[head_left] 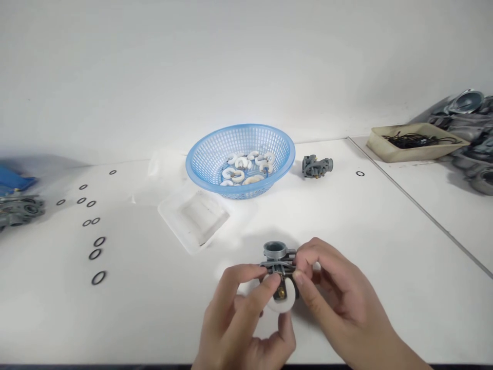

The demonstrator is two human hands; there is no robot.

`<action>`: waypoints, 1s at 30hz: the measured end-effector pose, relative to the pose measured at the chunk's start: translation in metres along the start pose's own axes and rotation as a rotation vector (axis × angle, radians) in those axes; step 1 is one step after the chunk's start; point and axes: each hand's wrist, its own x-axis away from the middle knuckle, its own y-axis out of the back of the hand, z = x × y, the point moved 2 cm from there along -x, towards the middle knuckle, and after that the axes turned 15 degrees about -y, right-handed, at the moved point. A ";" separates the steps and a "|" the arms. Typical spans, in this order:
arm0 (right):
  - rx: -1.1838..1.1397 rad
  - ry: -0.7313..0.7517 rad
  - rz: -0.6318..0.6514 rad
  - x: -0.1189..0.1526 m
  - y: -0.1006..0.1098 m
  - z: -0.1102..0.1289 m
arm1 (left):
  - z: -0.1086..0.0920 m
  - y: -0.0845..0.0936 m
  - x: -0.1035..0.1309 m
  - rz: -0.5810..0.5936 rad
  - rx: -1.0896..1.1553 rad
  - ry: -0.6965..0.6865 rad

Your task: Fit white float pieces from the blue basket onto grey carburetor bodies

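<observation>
A grey metal carburetor [276, 250] is held between my two hands just above the white table. On its near side sits a white C-shaped float [286, 304], curved around a brass jet [282, 293]. My left hand [242, 318] grips the carburetor from the left, its thumb and forefinger pressing near the top of the float and its other fingers curled below. From the right, my right hand [339, 288] pinches the carburetor's side near the float's upper end. The fingertips partly hide where float and body meet.
Behind my hands stands a blue basket [241, 128] with several white floats. Beside it are a white tray [173, 216] and another carburetor [317, 167]. Several black rubber rings [99, 278] lie left. A cream bin [389, 151] holds thin black parts; carburetors [481, 128] pile up right.
</observation>
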 end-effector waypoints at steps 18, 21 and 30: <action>-0.027 -0.041 0.024 0.003 0.003 -0.013 | -0.019 -0.021 -0.006 -0.157 -0.074 0.031; 0.040 -0.019 0.064 0.002 0.006 -0.011 | -0.019 -0.021 -0.006 -0.166 -0.078 0.063; 0.093 -0.053 0.071 0.001 0.006 -0.010 | -0.015 -0.024 0.001 -0.181 -0.122 0.043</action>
